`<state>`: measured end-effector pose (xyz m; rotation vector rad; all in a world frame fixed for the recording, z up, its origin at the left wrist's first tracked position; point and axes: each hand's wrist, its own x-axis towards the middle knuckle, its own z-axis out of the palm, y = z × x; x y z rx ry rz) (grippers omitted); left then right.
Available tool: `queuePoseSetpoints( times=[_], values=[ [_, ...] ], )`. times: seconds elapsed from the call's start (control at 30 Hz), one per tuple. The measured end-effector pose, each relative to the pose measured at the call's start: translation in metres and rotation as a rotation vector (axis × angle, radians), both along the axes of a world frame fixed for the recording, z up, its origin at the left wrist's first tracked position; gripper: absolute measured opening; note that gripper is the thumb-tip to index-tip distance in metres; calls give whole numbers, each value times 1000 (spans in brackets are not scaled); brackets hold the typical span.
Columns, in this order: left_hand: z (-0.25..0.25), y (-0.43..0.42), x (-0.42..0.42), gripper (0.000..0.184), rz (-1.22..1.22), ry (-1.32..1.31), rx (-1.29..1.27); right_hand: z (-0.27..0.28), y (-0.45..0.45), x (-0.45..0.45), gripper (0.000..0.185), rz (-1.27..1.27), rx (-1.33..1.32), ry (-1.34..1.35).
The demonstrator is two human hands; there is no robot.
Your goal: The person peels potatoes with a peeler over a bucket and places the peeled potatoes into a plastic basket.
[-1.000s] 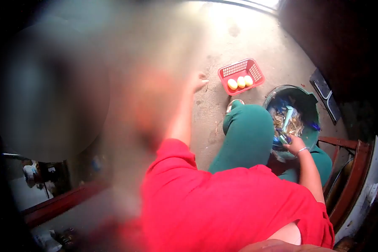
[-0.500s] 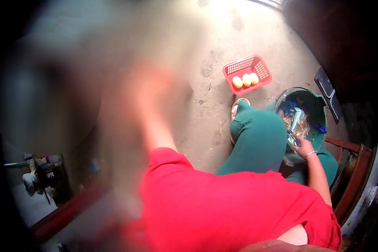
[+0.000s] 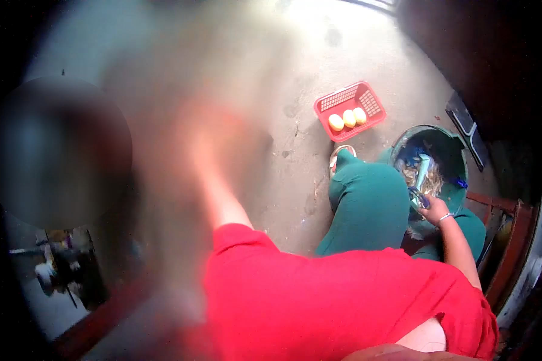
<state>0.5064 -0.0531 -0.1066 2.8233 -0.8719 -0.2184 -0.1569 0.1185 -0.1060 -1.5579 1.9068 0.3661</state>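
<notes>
My right hand (image 3: 432,210), with a bracelet at the wrist, is closed around a dark blue-handled tool (image 3: 420,197) with a shiny end. I cannot make out its exact kind. The hand is at the near rim of a green bin (image 3: 456,157), which holds pale peelings (image 3: 430,180) and a light green wrapper (image 3: 423,168). My left arm reaches out to the left. My left hand (image 3: 208,129) is lost in a heavy blur, so its fingers and anything in them cannot be seen.
A red plastic basket (image 3: 374,103) with three pale yellow oval pieces (image 3: 349,118) stands on the concrete floor (image 3: 295,180) beyond my foot. A dark flat panel (image 3: 465,129) lies behind the bin. Red-brown wooden furniture (image 3: 512,240) is at the right, a cluttered surface (image 3: 60,271) at the left.
The view has shifted slightly, so the basket sits a little lower and further left in it. My right hand stays at the bin with the tool; my left arm remains stretched out.
</notes>
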Motion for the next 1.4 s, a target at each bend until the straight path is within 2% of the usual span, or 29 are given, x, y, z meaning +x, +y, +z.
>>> queuePoseSetpoints(
  times=[0.03, 0.07, 0.1, 0.23, 0.27, 0.33, 0.4, 0.43, 0.47, 0.5, 0.53, 0.57, 0.6, 0.63, 0.67, 0.7, 0.73, 0.77, 0.83, 0.87, 0.93, 0.97, 1.03, 1.07, 1.13, 1.2, 1.23, 1.3, 1.4],
  values=[
    [-45, -7, 45, 58, 2, -17, -117, 3, 1, 1, 43, -29, -17, -4],
    [0, -5, 18, 56, 19, -66, -84, 8, 1, 3, 44, -22, -16, -5],
    [9, -7, 15, 56, 7, -81, -155, 10, -1, 4, 45, -14, -22, -10],
    [23, -18, 25, 56, -111, -86, -645, 19, -3, 5, 43, 17, -56, -62],
    [30, -25, 18, 56, -157, -89, -755, 48, -12, 20, 43, 120, -142, -82],
    [34, -45, 3, 59, -261, -307, -816, 52, -6, 15, 43, 48, -140, -104],
    [38, -59, -24, 66, -430, -280, -967, 62, -6, 16, 42, 13, -163, -153],
    [43, -63, -40, 68, -431, -4, -886, 69, -8, 15, 41, 2, -186, -170],
    [65, -58, -83, 67, -427, 61, -830, 76, -10, 14, 39, -8, -208, -188],
    [88, -52, -127, 66, -423, 123, -772, 57, -13, 8, 40, 131, -347, -250],
    [80, -60, -145, 65, -517, 111, -785, 34, -16, 1, 40, 273, -481, -305],
    [98, -55, -180, 64, -567, 257, -699, 21, -16, -4, 41, 417, -612, -352],
    [81, -65, -199, 65, -688, 180, -691, 18, -15, -9, 41, 403, -633, -346],
    [90, -62, -231, 64, -796, 254, -611, 16, -12, -14, 41, 457, -648, -407],
    [92, -57, -263, 61, -936, 261, -639, 13, -10, -17, 40, 517, -658, -468],
    [94, -51, -294, 59, -1011, 302, -579, -16, -8, -24, 40, 514, -669, -461],
    [96, -45, -323, 57, -1109, 292, -548, -62, -6, -34, 42, 317, -671, -415],
    [91, -42, -350, 56, -1155, 417, -470, -83, -7, -41, 41, 174, -668, -437],
    [99, -24, -403, 54, -1294, 525, -396, -86, -13, -46, 41, -44, -671, -578],
    [112, -13, -427, 54, -1358, 476, -287, -82, -18, -48, 41, -109, -686, -637],
    [111, -3, -457, 55, -1483, 584, -277, 45, 1, -36, 38, -169, -572, -504],
    [102, -5, -464, 55, -1539, 582, -254, -1, -13, -45, 37, -136, -723, -537],
    [132, 15, -483, 56, -1531, 472, -141, 21, -10, -40, 34, -266, -822, -647],
    [130, 19, -488, 57, -1591, 440, -208, 43, -7, -37, 34, -269, -832, -656],
    [132, 33, -500, 63, -1550, 558, -107, 78, 0, -35, 30, -492, -687, -972],
    [138, 48, -509, 66, -1550, 611, -59, 72, -6, -36, 29, -527, -675, -1050],
    [137, 55, -511, 67, -1575, 473, -83, 68, -8, -36, 29, -558, -651, -1121],
    [132, 64, -515, 66, -1583, 529, -83, 83, -2, -30, 31, -573, -674, -1137],
    [126, 73, -517, 66, -1610, 568, -76, 83, 0, -25, 31, -643, -481, -1208]
  ],
)
